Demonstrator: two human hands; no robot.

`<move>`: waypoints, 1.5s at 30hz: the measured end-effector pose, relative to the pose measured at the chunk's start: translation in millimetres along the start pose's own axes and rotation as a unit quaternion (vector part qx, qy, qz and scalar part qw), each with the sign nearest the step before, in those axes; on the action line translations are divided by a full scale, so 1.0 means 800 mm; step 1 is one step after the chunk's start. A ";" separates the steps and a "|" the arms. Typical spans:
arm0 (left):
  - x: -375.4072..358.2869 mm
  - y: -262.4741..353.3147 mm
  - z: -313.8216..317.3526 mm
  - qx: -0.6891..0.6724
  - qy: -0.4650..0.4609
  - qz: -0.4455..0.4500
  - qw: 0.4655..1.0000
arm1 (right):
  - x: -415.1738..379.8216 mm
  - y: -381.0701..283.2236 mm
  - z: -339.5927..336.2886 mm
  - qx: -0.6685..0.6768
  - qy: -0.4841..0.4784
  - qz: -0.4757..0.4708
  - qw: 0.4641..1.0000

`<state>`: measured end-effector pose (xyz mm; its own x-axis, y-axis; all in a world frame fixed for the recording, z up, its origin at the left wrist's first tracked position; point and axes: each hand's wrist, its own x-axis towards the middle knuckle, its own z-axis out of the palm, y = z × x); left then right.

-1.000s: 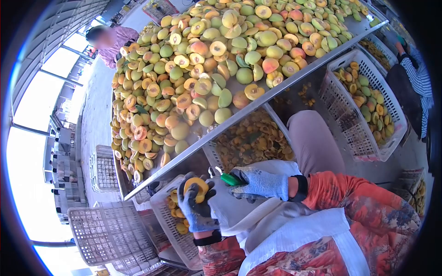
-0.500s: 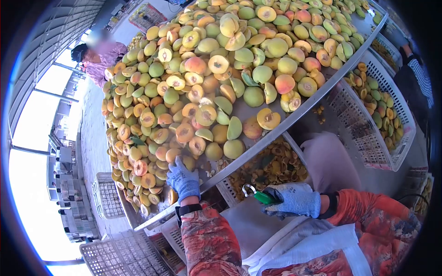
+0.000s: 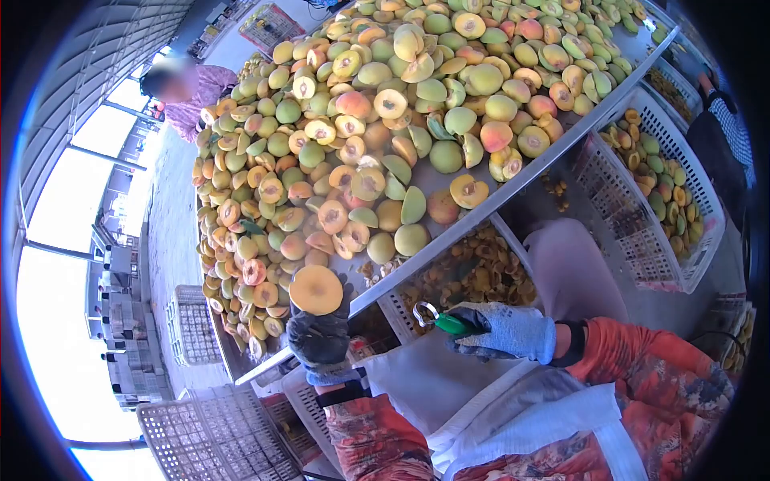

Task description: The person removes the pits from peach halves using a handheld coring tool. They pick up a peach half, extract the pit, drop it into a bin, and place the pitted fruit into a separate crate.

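My left hand (image 3: 319,341), in a glove with a dark palm, is closed around a peach half (image 3: 316,289). Its smooth, orange-yellow cut face is turned up, at the near edge of the metal table (image 3: 513,186). In my right hand (image 3: 505,332), wearing a blue and grey glove, is a pitting tool (image 3: 453,323) with a green handle and a curved metal loop at its tip. The loop points left, apart from the peach half. A large heap of whole and halved peaches (image 3: 353,152) covers the table beyond my hands.
Below the table edge, a crate (image 3: 393,309) holds peach scraps (image 3: 481,272). Another white crate (image 3: 589,180) of peach halves stands at right. Plastic crates (image 3: 216,437) are at lower left. A person (image 3: 196,92) is across the table; another person's sleeve (image 3: 731,132) shows at far right.
My left hand has drawn back from the heap and turned palm up, now with a peach half in it. My right hand has shifted slightly left and up with the tool.
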<state>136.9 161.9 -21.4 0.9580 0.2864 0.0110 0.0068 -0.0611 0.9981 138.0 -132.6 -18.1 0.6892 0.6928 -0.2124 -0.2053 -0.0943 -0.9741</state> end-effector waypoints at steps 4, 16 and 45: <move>-0.083 0.018 0.068 -0.473 -0.014 -0.070 0.878 | -0.007 0.012 0.030 -0.164 0.093 -0.222 0.957; -0.171 0.027 0.122 -0.388 0.066 -0.112 0.912 | -0.058 0.017 0.067 -0.381 0.161 -0.262 0.872; -0.069 -0.005 -0.051 0.412 0.117 -0.024 0.903 | -0.004 0.061 -0.022 0.281 -0.064 0.153 0.945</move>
<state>72.3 185.6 -23.1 0.8645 0.4967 0.0773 0.3506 -0.7059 0.6154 137.6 -151.9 -65.9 0.4559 0.7781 -0.4320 -0.7427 0.0652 -0.6664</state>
